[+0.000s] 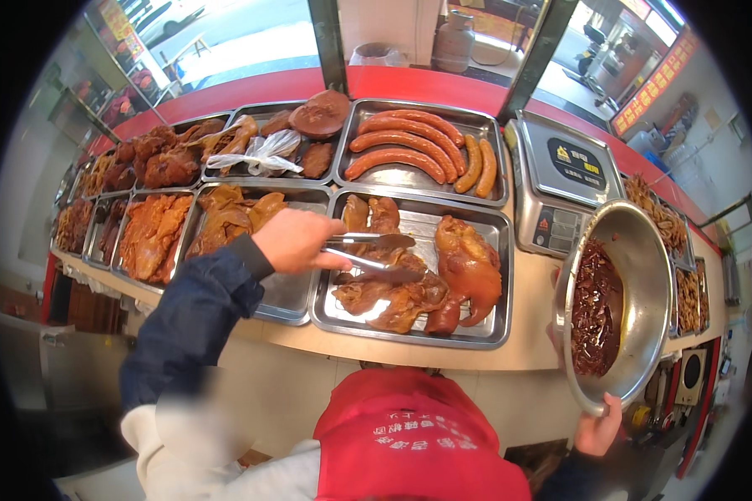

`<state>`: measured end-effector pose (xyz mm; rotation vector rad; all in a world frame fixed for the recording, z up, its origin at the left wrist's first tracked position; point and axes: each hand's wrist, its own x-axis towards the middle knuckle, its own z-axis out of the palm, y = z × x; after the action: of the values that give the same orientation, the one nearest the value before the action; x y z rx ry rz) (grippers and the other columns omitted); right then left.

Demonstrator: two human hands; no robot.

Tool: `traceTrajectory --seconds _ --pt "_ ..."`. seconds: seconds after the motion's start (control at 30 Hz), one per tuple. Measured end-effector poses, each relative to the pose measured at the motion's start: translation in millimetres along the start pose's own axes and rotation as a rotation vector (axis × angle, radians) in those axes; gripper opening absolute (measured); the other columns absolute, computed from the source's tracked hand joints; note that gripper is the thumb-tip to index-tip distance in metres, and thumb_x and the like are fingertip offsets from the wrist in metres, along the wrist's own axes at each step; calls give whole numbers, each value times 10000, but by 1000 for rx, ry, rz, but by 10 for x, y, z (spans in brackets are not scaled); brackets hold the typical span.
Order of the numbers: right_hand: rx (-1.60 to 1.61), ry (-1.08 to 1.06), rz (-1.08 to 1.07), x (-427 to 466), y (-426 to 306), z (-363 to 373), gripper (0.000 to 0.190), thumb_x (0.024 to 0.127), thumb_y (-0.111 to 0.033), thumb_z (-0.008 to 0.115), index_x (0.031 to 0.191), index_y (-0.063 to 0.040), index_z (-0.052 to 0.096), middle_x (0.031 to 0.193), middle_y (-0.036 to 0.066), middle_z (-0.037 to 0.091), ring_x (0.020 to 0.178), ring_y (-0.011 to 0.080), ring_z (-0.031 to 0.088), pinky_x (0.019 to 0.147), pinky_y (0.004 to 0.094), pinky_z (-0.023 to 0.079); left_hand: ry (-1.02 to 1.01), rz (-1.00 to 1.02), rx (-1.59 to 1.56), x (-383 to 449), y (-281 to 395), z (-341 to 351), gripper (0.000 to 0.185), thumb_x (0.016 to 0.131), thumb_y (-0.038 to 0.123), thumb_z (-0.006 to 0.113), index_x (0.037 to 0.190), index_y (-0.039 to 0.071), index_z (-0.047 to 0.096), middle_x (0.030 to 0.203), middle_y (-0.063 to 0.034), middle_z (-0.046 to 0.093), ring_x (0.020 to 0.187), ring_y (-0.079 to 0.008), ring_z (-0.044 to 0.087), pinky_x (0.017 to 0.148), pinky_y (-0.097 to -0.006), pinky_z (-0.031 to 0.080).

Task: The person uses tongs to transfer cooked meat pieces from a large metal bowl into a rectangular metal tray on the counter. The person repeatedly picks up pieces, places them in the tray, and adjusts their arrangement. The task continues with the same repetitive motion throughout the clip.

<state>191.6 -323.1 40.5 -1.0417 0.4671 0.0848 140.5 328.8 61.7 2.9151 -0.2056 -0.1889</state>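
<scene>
My left hand [297, 241], in a dark blue sleeve, grips metal tongs [370, 263] by the handles. The tongs' two ends are apart and lie over braised meat pieces [382, 300] in a steel tray [413, 341]; whether they pinch any is unclear. A large glossy braised piece, perhaps a pig's head part [467, 269], rests at that tray's right side. My right hand [598, 426] holds a steel bowl [648, 313] by its lower rim, tilted towards me. Inside the bowl is a dark red, oily sauce with chilli-like bits [595, 313].
Behind the meat tray lies a tray of sausages [407, 144]. A digital scale [567, 169] stands to its right. More trays of cooked meat [153, 232] line the counter leftwards, one holding a knotted plastic bag [257, 153]. Glass panes and a red ledge [413, 81] bound the far side.
</scene>
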Motion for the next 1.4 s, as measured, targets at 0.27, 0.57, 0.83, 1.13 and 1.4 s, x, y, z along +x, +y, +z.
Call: traceTrajectory --seconds 0.27,0.57,0.83,1.13,1.4 --pt "25 18 -5 -211 97 -212 258 956 -67 644 1212 -31 641 1152 83 742 1063 236 737 963 395 607 -366 178 296 966 103 -522 820 650 704 887 1185 94 773 864 -182 749 881 -416 742 736 -509 568" --pt "7 68 -40 -368 143 -405 353 947 -91 636 1284 15 626 1206 110 733 1129 267 721 1041 426 561 -765 135 -88 1950 -213 -447 837 740 706 916 1209 22 808 972 -123 800 923 -275 747 773 -423 577" --pt "39 103 -79 -413 127 -498 355 951 -113 631 1279 23 638 1211 123 742 1129 269 726 1040 417 562 -723 -323 -637 1489 -377 -407 625 957 684 747 766 90 721 598 50 538 449 -62 415 424 -261 280" --pt "64 39 -57 51 -39 -480 337 962 -113 625 1273 15 641 1211 108 746 1113 255 731 1015 416 577 -801 -183 -704 1676 190 286 672 1028 709 625 783 84 666 682 40 564 547 -82 484 510 -261 379" --pt "38 142 -57 136 -111 -281 45 980 -108 624 997 -72 645 948 27 713 891 173 717 837 370 593 -543 5 -410 1439 -145 -163 692 907 688 794 1144 38 821 893 -65 761 838 -201 703 752 -378 545"
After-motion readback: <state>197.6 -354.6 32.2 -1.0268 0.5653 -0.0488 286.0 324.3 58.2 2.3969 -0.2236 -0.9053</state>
